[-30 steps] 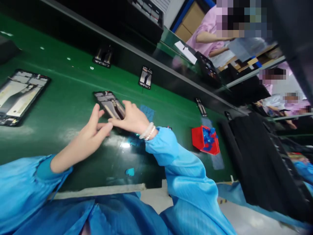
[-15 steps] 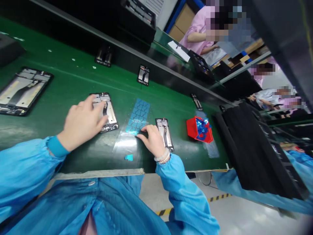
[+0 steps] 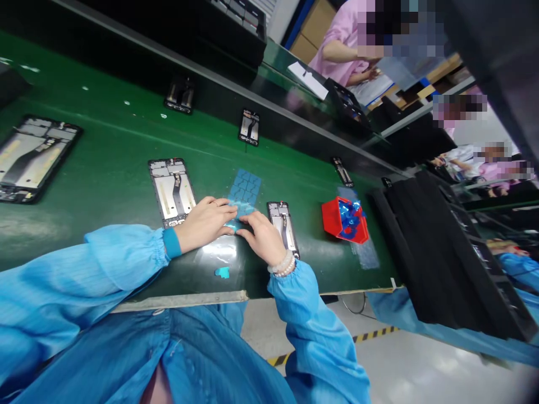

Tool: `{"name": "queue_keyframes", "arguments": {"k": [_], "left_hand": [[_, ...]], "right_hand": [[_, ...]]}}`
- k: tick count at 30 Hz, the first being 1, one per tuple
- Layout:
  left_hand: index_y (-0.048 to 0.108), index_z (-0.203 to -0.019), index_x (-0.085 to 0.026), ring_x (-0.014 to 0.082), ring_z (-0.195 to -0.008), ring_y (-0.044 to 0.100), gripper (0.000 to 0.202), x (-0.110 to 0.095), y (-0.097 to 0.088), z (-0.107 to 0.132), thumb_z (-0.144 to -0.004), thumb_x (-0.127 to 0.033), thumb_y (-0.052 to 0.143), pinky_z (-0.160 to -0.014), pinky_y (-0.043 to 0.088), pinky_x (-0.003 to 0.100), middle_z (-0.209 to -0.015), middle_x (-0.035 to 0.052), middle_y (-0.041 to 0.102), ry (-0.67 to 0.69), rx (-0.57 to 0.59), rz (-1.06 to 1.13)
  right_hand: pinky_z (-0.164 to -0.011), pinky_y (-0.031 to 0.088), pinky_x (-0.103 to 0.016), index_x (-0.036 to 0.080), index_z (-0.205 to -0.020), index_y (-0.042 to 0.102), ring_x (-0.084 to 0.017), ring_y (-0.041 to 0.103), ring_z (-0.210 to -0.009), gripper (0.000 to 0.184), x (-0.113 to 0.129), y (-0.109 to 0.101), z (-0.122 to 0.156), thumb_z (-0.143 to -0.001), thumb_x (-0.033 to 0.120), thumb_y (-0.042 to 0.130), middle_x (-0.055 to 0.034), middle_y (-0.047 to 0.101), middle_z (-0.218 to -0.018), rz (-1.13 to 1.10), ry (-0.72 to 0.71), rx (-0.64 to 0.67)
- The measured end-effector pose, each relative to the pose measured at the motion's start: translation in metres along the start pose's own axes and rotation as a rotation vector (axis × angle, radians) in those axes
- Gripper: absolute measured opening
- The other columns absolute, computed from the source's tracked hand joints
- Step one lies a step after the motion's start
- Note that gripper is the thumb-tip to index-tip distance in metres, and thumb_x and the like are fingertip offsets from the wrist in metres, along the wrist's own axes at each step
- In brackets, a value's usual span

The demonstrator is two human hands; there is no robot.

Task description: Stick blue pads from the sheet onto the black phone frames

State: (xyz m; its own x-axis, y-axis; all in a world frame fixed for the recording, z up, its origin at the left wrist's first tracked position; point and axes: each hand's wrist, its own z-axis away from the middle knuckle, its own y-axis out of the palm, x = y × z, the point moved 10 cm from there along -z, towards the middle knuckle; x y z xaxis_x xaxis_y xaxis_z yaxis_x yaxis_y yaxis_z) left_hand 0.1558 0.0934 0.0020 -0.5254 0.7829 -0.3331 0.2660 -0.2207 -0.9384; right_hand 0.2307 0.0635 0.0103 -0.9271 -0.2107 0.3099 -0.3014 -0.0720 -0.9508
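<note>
Both hands meet on a clear sheet of blue die-cut stickers (image 3: 244, 188) lying on the green belt (image 3: 109, 168). My left hand (image 3: 206, 223) rests on the sheet's near end, fingers curled and pressed down. My right hand (image 3: 264, 238), with a bead bracelet at the wrist, pinches at the sheet's lower edge; what it grips is too small to name. One open phone frame (image 3: 172, 191) lies just left of my left hand. A second phone frame (image 3: 283, 226) lies right beside my right hand.
A red bin (image 3: 346, 221) of blue scraps sits to the right. A larger frame (image 3: 29, 158) lies far left, more frames (image 3: 250, 127) further back. A blue scrap (image 3: 222, 272) lies near the belt's front edge. Black trays (image 3: 442, 258) stand right. Other people work behind.
My left hand let go of the left phone frame and moved right onto the sticker sheet. My right hand stayed at the sheet's lower edge.
</note>
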Motion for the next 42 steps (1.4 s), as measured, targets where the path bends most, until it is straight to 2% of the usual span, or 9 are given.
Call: {"name": "queue_keyframes", "arguments": {"k": [7,13,19,26,28,31,35,38,42], "left_hand": [[0.065,-0.113,-0.015,0.0276,-0.117,0.053,0.034,-0.005,-0.001,0.004,-0.089,-0.037,0.055,-0.090,0.037,0.039,-0.126,0.0097,0.062,0.034,-0.057,-0.060],[0.060,-0.119,-0.018,0.0263,-0.117,0.052,0.046,-0.012,-0.002,0.017,-0.081,-0.044,0.064,-0.087,0.036,0.035,-0.128,0.0080,0.061,0.077,-0.011,-0.021],[0.066,-0.105,-0.018,0.0235,-0.099,0.058,0.026,-0.010,-0.005,0.014,-0.084,-0.034,0.063,-0.079,0.035,0.036,-0.103,0.0065,0.070,0.022,-0.040,0.046],[0.066,-0.095,-0.018,0.0230,-0.099,0.060,0.015,-0.006,-0.006,0.008,-0.084,-0.028,0.062,-0.079,0.034,0.037,-0.096,0.0048,0.071,-0.016,-0.073,0.083],[0.067,-0.097,-0.018,0.0234,-0.100,0.060,0.019,-0.003,-0.006,0.005,-0.084,-0.032,0.062,-0.081,0.034,0.037,-0.099,0.0058,0.071,-0.023,-0.075,0.075],[0.065,-0.109,-0.019,0.0256,-0.112,0.055,0.034,0.001,-0.005,0.003,-0.083,-0.041,0.062,-0.087,0.033,0.038,-0.117,0.0084,0.067,-0.011,-0.066,0.057],[0.064,-0.114,-0.022,0.0260,-0.123,0.048,0.038,0.001,0.000,0.005,-0.084,-0.045,0.060,-0.092,0.033,0.037,-0.130,0.0065,0.060,0.014,-0.005,0.045],[0.065,-0.112,-0.022,0.0260,-0.124,0.047,0.035,0.000,0.002,0.006,-0.084,-0.042,0.061,-0.093,0.033,0.037,-0.130,0.0062,0.060,0.014,-0.006,0.048],[0.068,-0.103,-0.021,0.0250,-0.115,0.054,0.025,-0.003,-0.001,0.007,-0.084,-0.037,0.061,-0.088,0.034,0.037,-0.121,0.0055,0.066,0.005,-0.050,0.063]], "right_hand": [[-0.091,0.047,-0.038,0.014,-0.109,0.061,-0.024,0.056,-0.102,0.027,0.011,0.009,-0.008,-0.085,0.024,0.058,-0.0109,0.062,-0.104,0.178,0.022,0.140],[-0.089,0.048,-0.038,0.015,-0.110,0.059,-0.024,0.056,-0.100,0.033,0.011,0.009,0.007,-0.081,0.033,0.063,-0.0099,0.061,-0.104,0.078,0.012,0.113],[-0.089,0.047,-0.032,0.017,-0.109,0.061,-0.020,0.057,-0.100,0.027,0.010,0.004,0.005,-0.085,0.029,0.059,-0.0067,0.062,-0.101,0.016,0.017,0.096],[-0.076,0.045,-0.029,0.019,-0.096,0.065,-0.018,0.059,-0.091,0.015,0.021,-0.004,-0.007,-0.087,0.028,0.056,-0.0047,0.064,-0.095,0.194,0.029,0.137],[-0.073,0.043,-0.028,0.019,-0.093,0.065,-0.018,0.059,-0.090,0.017,0.024,-0.011,-0.005,-0.090,0.028,0.051,-0.0055,0.065,-0.094,0.275,0.030,0.118],[-0.069,0.041,-0.028,0.018,-0.085,0.065,-0.018,0.059,-0.088,0.023,0.023,-0.024,0.002,-0.092,0.027,0.045,-0.0064,0.065,-0.090,0.382,0.056,0.051],[-0.068,0.042,-0.025,0.022,-0.091,0.065,-0.015,0.060,-0.088,0.022,0.009,-0.036,0.010,-0.093,0.026,0.044,-0.0026,0.066,-0.093,0.310,0.150,-0.055],[-0.070,0.044,-0.024,0.025,-0.112,0.060,-0.015,0.060,-0.094,0.024,0.007,-0.021,0.005,-0.091,0.028,0.049,-0.0019,0.064,-0.103,0.244,0.115,-0.002],[-0.075,0.046,-0.026,0.024,-0.105,0.064,-0.017,0.059,-0.098,0.020,0.011,0.005,-0.006,-0.088,0.028,0.054,-0.0031,0.063,-0.102,0.245,0.043,0.119]]}}
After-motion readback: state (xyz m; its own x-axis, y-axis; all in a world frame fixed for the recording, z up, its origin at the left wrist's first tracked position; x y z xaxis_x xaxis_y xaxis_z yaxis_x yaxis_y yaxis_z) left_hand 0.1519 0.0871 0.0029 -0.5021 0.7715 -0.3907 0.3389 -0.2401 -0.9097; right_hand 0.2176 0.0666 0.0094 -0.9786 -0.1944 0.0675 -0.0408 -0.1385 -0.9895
